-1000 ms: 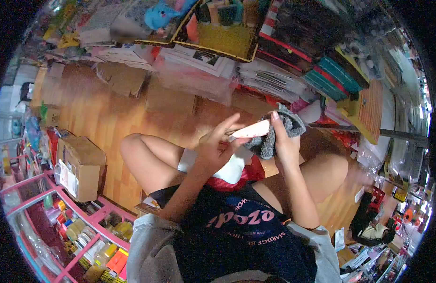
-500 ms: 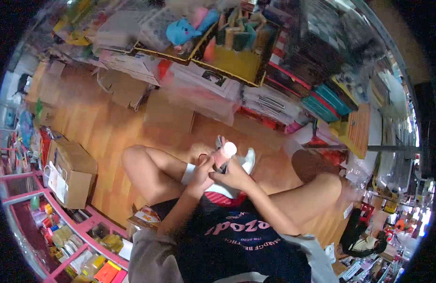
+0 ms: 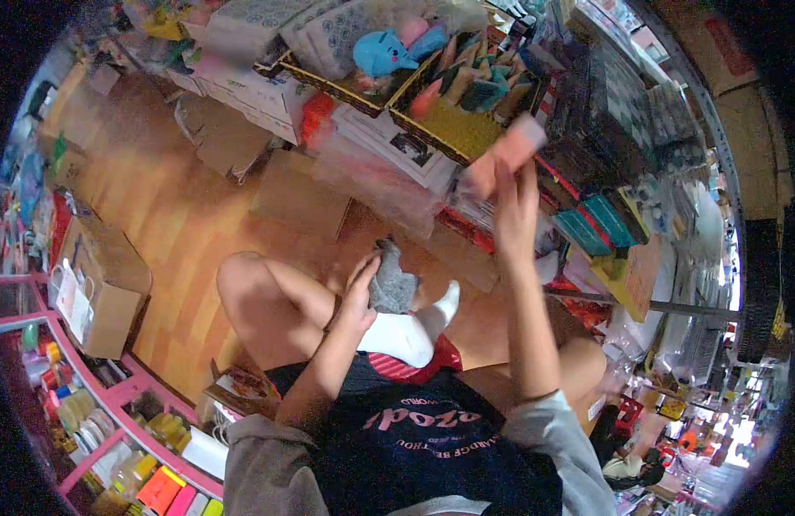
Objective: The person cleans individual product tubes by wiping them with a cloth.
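Observation:
My right hand (image 3: 516, 211) is raised beside the front corner of a gold-lined basket (image 3: 453, 126). Its fingers are closed around a pink tube-shaped item (image 3: 507, 155) with a whitish end, smeared by motion. Down over my lap, my left hand (image 3: 359, 297) grips a crumpled grey cloth (image 3: 393, 284). A foot in a white sock (image 3: 397, 337) lies just below that cloth. Several pastel and green upright items (image 3: 479, 86) stand in the basket, too blurred to name.
A blue plush toy (image 3: 384, 53) sits in the adjoining basket. Teal boxes (image 3: 591, 230) are stacked at right. A cardboard box (image 3: 113, 292) stands on the wooden floor (image 3: 187, 284) at left, near pink shelving (image 3: 156, 391) with small goods.
My right hand has carried the pink item up and right, away from my left hand, to the basket. My left hand stays low, and the grey cloth now shows in it.

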The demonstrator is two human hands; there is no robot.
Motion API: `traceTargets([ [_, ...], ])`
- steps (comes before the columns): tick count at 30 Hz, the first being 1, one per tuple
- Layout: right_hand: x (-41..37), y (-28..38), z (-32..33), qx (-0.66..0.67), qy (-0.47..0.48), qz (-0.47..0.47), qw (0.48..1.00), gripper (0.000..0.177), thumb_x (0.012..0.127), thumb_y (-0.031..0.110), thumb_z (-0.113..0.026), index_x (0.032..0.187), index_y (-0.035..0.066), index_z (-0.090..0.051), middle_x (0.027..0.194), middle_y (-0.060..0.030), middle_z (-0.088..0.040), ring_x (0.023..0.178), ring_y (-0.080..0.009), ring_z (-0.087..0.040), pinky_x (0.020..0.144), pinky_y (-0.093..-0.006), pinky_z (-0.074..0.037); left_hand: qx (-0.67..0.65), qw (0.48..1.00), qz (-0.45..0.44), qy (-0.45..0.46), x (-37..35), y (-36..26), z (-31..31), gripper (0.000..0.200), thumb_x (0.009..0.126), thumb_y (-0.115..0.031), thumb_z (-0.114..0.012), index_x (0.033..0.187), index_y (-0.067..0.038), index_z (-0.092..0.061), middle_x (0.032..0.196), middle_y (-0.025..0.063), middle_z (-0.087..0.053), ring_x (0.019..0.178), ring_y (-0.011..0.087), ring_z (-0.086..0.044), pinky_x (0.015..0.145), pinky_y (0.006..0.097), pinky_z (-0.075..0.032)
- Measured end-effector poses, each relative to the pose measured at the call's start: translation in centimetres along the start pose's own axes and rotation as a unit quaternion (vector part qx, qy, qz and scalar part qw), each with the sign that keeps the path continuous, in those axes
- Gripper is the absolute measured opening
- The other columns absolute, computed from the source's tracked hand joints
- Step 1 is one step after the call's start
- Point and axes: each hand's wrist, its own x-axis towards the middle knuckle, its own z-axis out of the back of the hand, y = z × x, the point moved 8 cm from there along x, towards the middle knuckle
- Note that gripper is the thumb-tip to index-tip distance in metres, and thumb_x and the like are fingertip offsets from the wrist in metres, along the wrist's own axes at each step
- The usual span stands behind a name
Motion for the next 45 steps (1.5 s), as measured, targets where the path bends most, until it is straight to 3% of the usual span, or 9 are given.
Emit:
traceTargets([
  [2,4.9,-1.9,-0.5,-0.199,0.081,0.114,0.97,0.035,0.082,0.028,-0.049,0.104,0.0,-0.048,0.097,-0.0199,-0.054,0.091,-0.0305,-0.052,0.077,-0.0356,-0.04,-0.023,0.998,-0.022,-0.049,0.3,-0.3,1.0,0.028,0.082,-0.021,-0.051,0.105,-0.007,-0.05,0.093,0.0058,-0.056,0.085,0.0164,-0.054,0.076,0.0301,-0.044],
  [5,8.4,-3.7,-2.6,-0.431,0.208,0.089,0.874,0.032,0.077,0.025,-0.056,0.1,0.002,-0.055,0.093,-0.0169,-0.058,0.087,-0.0261,-0.055,0.074,-0.0314,-0.041,0.057,0.991,-0.06,-0.103,-0.6,-0.9,0.8,0.023,0.079,-0.015,-0.054,0.099,-0.005,-0.055,0.096,0.0038,-0.056,0.09,0.0144,-0.052,0.08,0.0267,-0.041],
  [14,10.6,-3.5,-4.4,-0.37,0.147,0.148,0.905,0.027,0.073,0.024,-0.059,0.087,0.002,-0.06,0.075,-0.0181,-0.059,0.069,-0.0337,-0.057,0.063,-0.0371,-0.043,0.095,0.991,-0.017,-0.091,0.1,1.0,1.9,0.019,0.077,-0.013,-0.055,0.095,-0.005,-0.057,0.095,0.002,-0.055,0.092,0.013,-0.05,0.082,0.0235,-0.036],
  [27,10.5,-4.7,-4.7,-0.336,0.122,0.15,0.922,0.031,0.073,0.024,-0.06,0.096,0.003,-0.058,0.08,-0.0178,-0.06,0.075,-0.0288,-0.059,0.068,-0.0336,-0.044,0.119,0.988,-0.015,-0.098,0.2,1.0,1.8,0.019,0.078,-0.012,-0.053,0.095,-0.005,-0.057,0.095,0.0026,-0.055,0.093,0.0135,-0.049,0.083,0.025,-0.036],
  [33,11.3,-4.2,-3.6,-0.342,0.253,0.077,0.902,0.045,0.07,0.023,-0.064,0.109,0.006,-0.051,0.095,-0.0168,-0.058,0.086,-0.0276,-0.056,0.076,-0.0334,-0.043,0.146,0.985,-0.022,-0.09,0.1,1.0,1.5,0.019,0.078,-0.012,-0.052,0.095,-0.005,-0.055,0.098,0.0029,-0.054,0.095,0.0146,-0.048,0.085,0.0263,-0.036],
  [36,13.1,-3.6,-2.6,-0.363,0.237,0.075,0.898,0.044,0.071,0.022,-0.063,0.109,0.004,-0.05,0.097,-0.0169,-0.056,0.089,-0.0281,-0.054,0.078,-0.0344,-0.042,0.164,0.982,-0.033,-0.088,0.4,1.2,2.1,0.019,0.079,-0.014,-0.051,0.095,-0.006,-0.055,0.097,0.0027,-0.055,0.093,0.0146,-0.049,0.083,0.0267,-0.037],
  [38,15.2,-4.6,-0.5,-0.429,0.081,0.02,0.899,0.038,0.073,0.021,-0.061,0.105,0.003,-0.052,0.094,-0.0176,-0.056,0.088,-0.0307,-0.054,0.077,-0.0375,-0.042,0.167,0.981,-0.033,-0.093,1.1,2.0,3.2,0.019,0.079,-0.016,-0.05,0.094,-0.007,-0.055,0.095,0.0026,-0.055,0.091,0.0148,-0.05,0.082,0.0272,-0.038],
  [41,15.9,-4.9,-1.6,-0.513,0.041,0.168,0.841,0.032,0.075,0.021,-0.058,0.1,0.002,-0.054,0.094,-0.0178,-0.055,0.088,-0.0323,-0.053,0.076,-0.0404,-0.042,0.066,0.993,0.02,-0.1,1.6,3.3,4.3,0.021,0.08,-0.023,-0.049,0.094,-0.009,-0.055,0.091,0.0024,-0.057,0.086,0.0159,-0.053,0.08,0.0288,-0.04],
  [45,15.2,-4.0,-2.3,-0.547,0.061,0.089,0.83,0.027,0.076,0.02,-0.057,0.097,0.002,-0.055,0.096,-0.0187,-0.054,0.088,-0.0334,-0.052,0.077,-0.042,-0.042,0.006,0.994,0.032,-0.104,1.4,3.5,4.3,0.024,0.081,-0.027,-0.047,0.095,-0.01,-0.055,0.089,0.0038,-0.058,0.084,0.0177,-0.055,0.077,0.032,-0.043],
])
